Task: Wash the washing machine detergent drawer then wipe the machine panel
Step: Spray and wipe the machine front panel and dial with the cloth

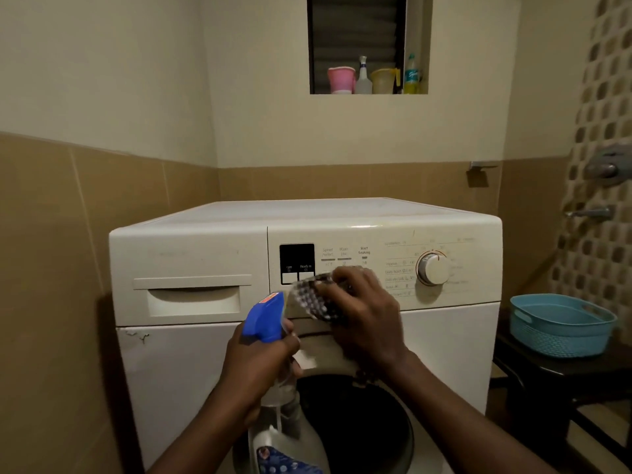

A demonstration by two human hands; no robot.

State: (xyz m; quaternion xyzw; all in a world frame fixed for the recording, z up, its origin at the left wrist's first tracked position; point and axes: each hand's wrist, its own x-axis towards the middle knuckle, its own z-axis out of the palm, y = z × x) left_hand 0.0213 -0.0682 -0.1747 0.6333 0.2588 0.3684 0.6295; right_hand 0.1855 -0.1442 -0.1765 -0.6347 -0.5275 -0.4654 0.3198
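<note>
- Gripped sprayer (265, 314) by the neck w/ L hand (263, 357), fingers curled tight round it; blue head up, tip just beside cloth's lower-L edge.
- Pressed checked cloth (313, 299) vs. panel (386, 234) w/ R hand (366, 313), fingers bent over it & grasping it; placed below the buttons, btwn display (297, 258) & dial (434, 268).
- Found drawer (193, 295) pushed in, flush w/ the front, top-L of washer (307, 210); well L of both hands, neither touching it.
- Saw dark round door (359, 425) under the hands, partly hidden by sprayer body & forearms.
- Noted chipped paint just below drawer's L corner.
- Spotted blue basket (561, 333) on dark table (533, 367), R of washer.
- Saw niche (367, 46) in wall above, w/ pink cup (340, 80), clear bottle (363, 77), yellow jug (383, 81) & green bottle (411, 75) in a row.
- Noted tap (588, 213) on R wall; labels on panel too blurred to read fully.
</note>
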